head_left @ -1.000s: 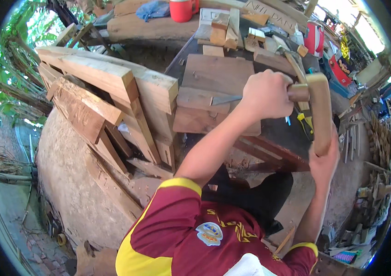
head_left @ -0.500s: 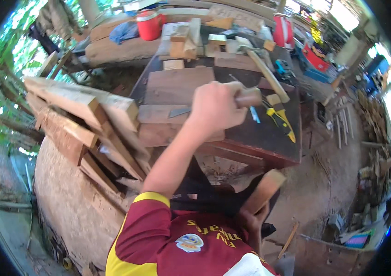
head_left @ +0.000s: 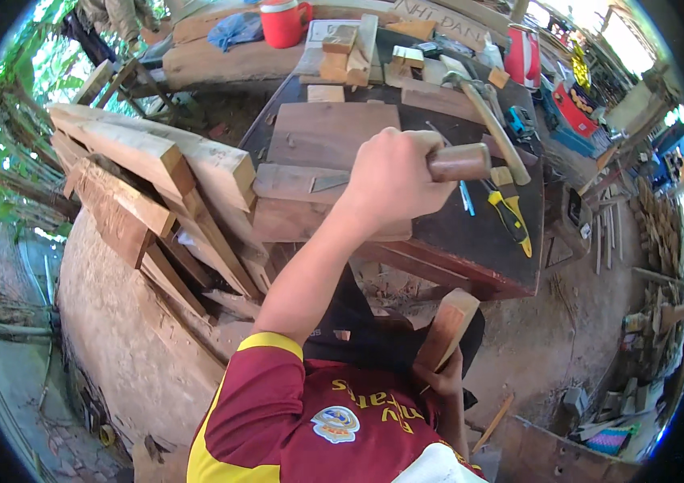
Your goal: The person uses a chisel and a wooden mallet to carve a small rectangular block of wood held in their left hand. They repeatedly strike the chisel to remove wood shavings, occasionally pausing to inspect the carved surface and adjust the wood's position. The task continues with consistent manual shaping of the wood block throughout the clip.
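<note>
two holds — on a chisel with the left hand curled tight, over brown boards; on a wooden block with the right hand wrapped about one end, by the lap. could hit the left hand by swinging the block askew — or gouge boards by tilting the chisel.

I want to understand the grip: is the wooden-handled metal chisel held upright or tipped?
Tipped. The chisel lies sideways through the bare left hand: its grey metal blade points left, its brown wooden handle right.
</note>
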Available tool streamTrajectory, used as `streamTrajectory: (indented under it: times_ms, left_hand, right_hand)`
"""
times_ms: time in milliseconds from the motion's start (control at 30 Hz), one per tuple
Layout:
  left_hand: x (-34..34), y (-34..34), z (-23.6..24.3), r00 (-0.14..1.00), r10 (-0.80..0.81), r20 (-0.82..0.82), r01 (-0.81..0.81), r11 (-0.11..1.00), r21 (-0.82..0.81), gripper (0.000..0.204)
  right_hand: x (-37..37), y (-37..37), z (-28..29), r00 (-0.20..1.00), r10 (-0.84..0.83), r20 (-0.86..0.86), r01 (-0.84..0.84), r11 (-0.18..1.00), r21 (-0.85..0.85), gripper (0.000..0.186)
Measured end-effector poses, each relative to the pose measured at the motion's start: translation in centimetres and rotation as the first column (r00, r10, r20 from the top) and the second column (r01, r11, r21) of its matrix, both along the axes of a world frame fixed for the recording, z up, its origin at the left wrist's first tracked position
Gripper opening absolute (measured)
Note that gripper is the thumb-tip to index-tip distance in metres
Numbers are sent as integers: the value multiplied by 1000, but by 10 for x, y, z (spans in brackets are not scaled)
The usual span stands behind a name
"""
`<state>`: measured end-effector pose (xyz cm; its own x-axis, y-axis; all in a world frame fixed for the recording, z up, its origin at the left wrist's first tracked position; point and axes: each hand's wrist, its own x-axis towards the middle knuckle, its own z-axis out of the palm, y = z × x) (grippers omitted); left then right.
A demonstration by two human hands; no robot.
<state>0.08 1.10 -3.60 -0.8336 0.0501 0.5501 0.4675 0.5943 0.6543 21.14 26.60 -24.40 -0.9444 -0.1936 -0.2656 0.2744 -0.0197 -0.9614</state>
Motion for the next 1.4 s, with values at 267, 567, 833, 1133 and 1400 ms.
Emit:
streamTrajectory:
  times_ms: [267,567,833,1133,1400]
  left_hand:
    - [-2,-7,-5,998,-2,-70,9,995,103,19]
    - [-4,-3,-7,999,22,-46,-19,998,66,19]
    - [-12,-4,-8,997,75,10,-75,997,-2,19]
    - [-9,3,-9,996,72,-52,-73,997,-17,17]
    - [-10,0,-14,995,96,-24,-98,993,-64,15]
  right_hand:
    - [-41,27,61,924,-46,-379,282,752,596,68]
    - [-120,55,209,293,-265,-919,847,518,120,76]
    - [-164,-47,203,437,323,-839,725,425,541,72]
    - [-181,-15,199,164,-377,-911,902,431,-16,58]
    - [-171,-4,187,590,-67,-805,702,536,469,70]
